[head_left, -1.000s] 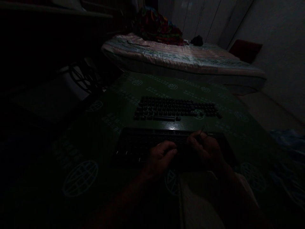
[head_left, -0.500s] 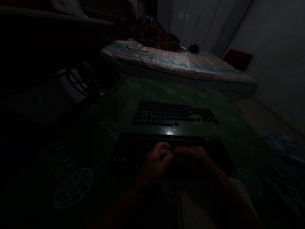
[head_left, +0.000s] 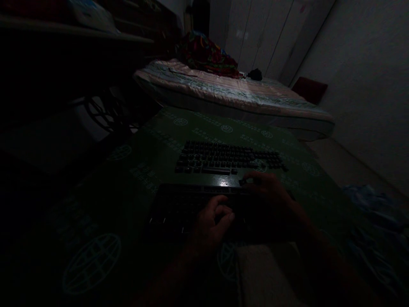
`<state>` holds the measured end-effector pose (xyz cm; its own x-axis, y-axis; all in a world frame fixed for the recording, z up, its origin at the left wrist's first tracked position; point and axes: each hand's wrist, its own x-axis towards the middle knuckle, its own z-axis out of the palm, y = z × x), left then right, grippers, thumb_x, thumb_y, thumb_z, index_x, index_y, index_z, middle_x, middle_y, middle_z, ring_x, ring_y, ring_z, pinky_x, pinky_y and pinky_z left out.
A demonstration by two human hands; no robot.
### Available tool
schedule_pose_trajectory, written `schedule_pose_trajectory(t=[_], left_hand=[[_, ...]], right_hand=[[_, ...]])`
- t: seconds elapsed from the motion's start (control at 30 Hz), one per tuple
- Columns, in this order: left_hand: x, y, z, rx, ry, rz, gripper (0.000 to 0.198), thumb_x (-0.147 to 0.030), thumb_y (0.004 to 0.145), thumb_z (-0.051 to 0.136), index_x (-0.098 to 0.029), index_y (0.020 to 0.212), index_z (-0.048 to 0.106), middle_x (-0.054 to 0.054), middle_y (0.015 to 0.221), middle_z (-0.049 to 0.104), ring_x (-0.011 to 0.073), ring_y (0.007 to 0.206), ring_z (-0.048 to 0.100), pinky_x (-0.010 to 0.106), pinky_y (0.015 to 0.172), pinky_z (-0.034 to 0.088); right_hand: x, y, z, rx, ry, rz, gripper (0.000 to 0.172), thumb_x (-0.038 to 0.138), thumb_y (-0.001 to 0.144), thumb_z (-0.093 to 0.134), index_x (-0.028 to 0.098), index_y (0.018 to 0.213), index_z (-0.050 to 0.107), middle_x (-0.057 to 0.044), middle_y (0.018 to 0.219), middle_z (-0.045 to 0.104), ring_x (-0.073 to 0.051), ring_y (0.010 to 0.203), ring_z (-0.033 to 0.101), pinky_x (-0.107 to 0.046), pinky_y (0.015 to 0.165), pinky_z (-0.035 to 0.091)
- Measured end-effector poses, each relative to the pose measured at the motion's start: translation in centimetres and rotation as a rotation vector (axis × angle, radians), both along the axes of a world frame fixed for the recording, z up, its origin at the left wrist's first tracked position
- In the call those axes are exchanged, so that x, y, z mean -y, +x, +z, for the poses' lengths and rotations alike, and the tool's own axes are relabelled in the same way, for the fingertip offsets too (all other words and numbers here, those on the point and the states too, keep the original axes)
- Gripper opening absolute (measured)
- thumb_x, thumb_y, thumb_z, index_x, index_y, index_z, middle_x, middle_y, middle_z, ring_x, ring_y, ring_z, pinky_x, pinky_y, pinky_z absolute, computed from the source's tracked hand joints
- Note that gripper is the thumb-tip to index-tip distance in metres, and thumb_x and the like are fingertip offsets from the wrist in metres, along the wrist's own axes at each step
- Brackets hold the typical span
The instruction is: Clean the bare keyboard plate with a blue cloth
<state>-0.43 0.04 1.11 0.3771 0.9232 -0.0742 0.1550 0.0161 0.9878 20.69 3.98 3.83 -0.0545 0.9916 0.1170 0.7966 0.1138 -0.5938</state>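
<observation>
A black keyboard base (head_left: 179,189) lies across the green table, its key area dark and hard to make out. My left hand (head_left: 212,219) rests over its middle, fingers bent and thumb apart from the index finger, with nothing visible between them. Above the base's far edge, my right hand (head_left: 266,185) pinches a small black keycap (head_left: 243,181) between thumb and fingertips. Beyond the base, loose black keycaps (head_left: 220,160) are laid out in rows like a keyboard, with a long space bar (head_left: 216,171) in the nearest row.
The green table (head_left: 137,204) has white globe prints. A pale cloth-like thing (head_left: 258,268) lies at the near edge. Behind stands a bed (head_left: 230,91) with a red patterned blanket (head_left: 207,55). Crumpled blue cloth (head_left: 370,202) is at right; a dark wheel (head_left: 102,113) stands at left.
My right hand has moved away from my left, forward toward the laid-out keycaps, with a keycap in its fingertips. My left hand has stayed over the base. The view has tilted slightly.
</observation>
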Motion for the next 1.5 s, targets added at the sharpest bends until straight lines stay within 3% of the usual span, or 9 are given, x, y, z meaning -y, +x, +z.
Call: schedule_pose_trajectory(t=[0.2, 0.43, 0.77, 1.5], left_hand=[[0.0, -0.3, -0.8, -0.091, 0.066, -0.041, 0.031, -0.032, 0.080, 0.054, -0.020, 0.108, 0.055, 0.003, 0.089, 0.070, 0.0187, 0.085, 0.064, 0.031, 0.078, 0.047], [0.3, -0.4, -1.0, -0.129, 0.090, -0.044, 0.027, -0.030, 0.081, 0.055, -0.021, 0.106, 0.058, 0.006, 0.097, 0.069, 0.0197, 0.090, 0.064, 0.032, 0.081, 0.048], [0.3, -0.2, -1.1, -0.156, 0.134, -0.044, 0.025, -0.027, 0.080, 0.054, -0.021, 0.104, 0.059, 0.005, 0.095, 0.067, 0.0189, 0.088, 0.064, 0.032, 0.080, 0.049], [0.3, -0.2, -0.5, -0.181, 0.160, -0.055, 0.026, -0.027, 0.078, 0.056, -0.020, 0.103, 0.059, 0.005, 0.093, 0.068, 0.0195, 0.087, 0.064, 0.033, 0.079, 0.049]], right_hand=[[-5.2, 2.2, -2.5, 0.084, 0.012, -0.139, 0.021, 0.029, 0.072, 0.064, 0.020, 0.088, 0.073, -0.002, 0.071, 0.069, -0.015, 0.060, 0.058, -0.025, 0.055, 0.040], [-6.7, 2.4, -4.5, 0.098, -0.029, -0.148, 0.023, 0.030, 0.071, 0.063, 0.020, 0.090, 0.073, -0.002, 0.074, 0.070, -0.017, 0.064, 0.060, -0.026, 0.057, 0.042], [-7.0, 2.5, -4.6, 0.129, -0.061, -0.139, 0.029, 0.032, 0.073, 0.062, 0.015, 0.095, 0.073, -0.005, 0.075, 0.071, -0.018, 0.064, 0.061, -0.026, 0.057, 0.042], [-6.9, 2.5, -4.3, 0.122, -0.021, -0.168, 0.026, 0.031, 0.074, 0.065, 0.020, 0.096, 0.071, -0.005, 0.089, 0.073, -0.021, 0.079, 0.065, -0.028, 0.066, 0.046]])
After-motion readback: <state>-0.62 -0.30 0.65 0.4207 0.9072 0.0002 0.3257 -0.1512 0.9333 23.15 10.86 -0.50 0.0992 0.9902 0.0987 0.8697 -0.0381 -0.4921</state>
